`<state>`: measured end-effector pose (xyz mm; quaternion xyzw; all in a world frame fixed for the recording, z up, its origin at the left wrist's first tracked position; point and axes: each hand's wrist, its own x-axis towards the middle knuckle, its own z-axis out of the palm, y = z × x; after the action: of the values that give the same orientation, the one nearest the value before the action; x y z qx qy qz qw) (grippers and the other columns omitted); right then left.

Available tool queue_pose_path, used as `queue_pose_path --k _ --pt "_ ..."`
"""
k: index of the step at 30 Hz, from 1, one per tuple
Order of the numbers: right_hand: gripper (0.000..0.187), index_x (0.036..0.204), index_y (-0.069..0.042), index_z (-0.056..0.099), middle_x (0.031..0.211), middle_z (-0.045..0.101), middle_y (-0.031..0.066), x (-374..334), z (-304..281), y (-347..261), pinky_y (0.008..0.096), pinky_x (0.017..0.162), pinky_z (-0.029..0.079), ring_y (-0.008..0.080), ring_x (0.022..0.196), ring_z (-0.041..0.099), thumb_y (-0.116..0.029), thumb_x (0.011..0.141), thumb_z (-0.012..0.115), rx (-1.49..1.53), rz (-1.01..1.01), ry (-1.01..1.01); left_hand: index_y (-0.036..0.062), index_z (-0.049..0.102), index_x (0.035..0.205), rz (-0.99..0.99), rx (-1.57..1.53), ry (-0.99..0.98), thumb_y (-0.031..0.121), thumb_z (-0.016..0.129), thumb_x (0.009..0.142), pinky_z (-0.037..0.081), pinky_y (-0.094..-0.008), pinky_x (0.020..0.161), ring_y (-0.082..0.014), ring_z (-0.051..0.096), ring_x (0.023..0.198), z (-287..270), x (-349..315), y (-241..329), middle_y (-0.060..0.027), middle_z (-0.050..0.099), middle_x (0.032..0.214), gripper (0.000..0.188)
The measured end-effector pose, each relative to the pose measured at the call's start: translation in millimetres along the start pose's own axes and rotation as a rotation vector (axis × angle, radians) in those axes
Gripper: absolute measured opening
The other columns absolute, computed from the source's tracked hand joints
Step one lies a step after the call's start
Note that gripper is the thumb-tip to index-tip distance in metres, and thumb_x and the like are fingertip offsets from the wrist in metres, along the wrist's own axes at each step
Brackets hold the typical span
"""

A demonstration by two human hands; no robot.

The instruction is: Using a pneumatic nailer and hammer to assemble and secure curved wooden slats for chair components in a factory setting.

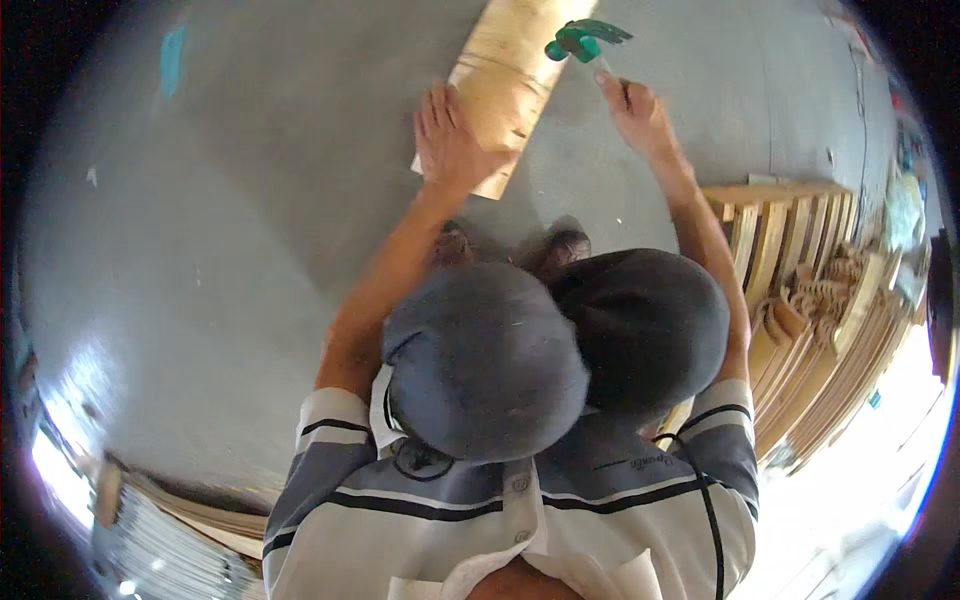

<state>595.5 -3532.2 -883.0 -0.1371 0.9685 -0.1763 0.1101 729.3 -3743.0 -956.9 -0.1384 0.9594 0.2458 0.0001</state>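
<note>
A long, pale wooden board (510,85) stretches away from me at the top middle. My left hand (450,150) holds its near end, the fingers at the left edge and the thumb reaching across the wood. To the right of the board, my right hand (638,112) is closed around the light handle of a claw hammer (578,42). The hammer's green head is raised, its claw turned to the right and its face over the board's right edge. No nail can be made out on the wood.
My shoes (565,248) stand on the grey floor (250,150) behind the board's near end, below my dark-clad knees (490,360). A slatted wooden stack (785,225) and piled curved wood pieces (815,310) lie at right. More sheets (190,540) are stacked at lower left.
</note>
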Motion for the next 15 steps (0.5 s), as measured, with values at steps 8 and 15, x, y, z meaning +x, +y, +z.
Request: queue_pose_path --k 8,15 --pt "0.054 0.070 -0.003 0.052 0.059 0.048 0.0023 -73.1 35.9 10.4 0.0304 0.046 0.037 0.0111 0.051 0.045 -0.049 0.096 0.040 0.653 0.402 0.030 -0.0122 0.014 0.141 0.256 0.106 -0.131 0.064 0.077 0.055 0.016 -0.0447 0.115 -0.0419 0.014 0.139 17.2 55.3 11.3 -0.0307 0.014 0.148 0.130" --pt "0.044 0.073 -0.007 0.048 0.057 0.044 0.0002 -82.0 115.2 3.1 0.0264 0.038 0.035 0.0086 0.046 0.042 -0.041 0.099 0.039 0.560 0.286 0.165 -0.0131 0.016 0.140 0.301 0.090 -0.094 0.066 0.075 0.056 0.018 -0.0453 0.114 -0.0420 0.017 0.138 21.8 58.3 11.0 -0.0312 0.018 0.147 0.130"
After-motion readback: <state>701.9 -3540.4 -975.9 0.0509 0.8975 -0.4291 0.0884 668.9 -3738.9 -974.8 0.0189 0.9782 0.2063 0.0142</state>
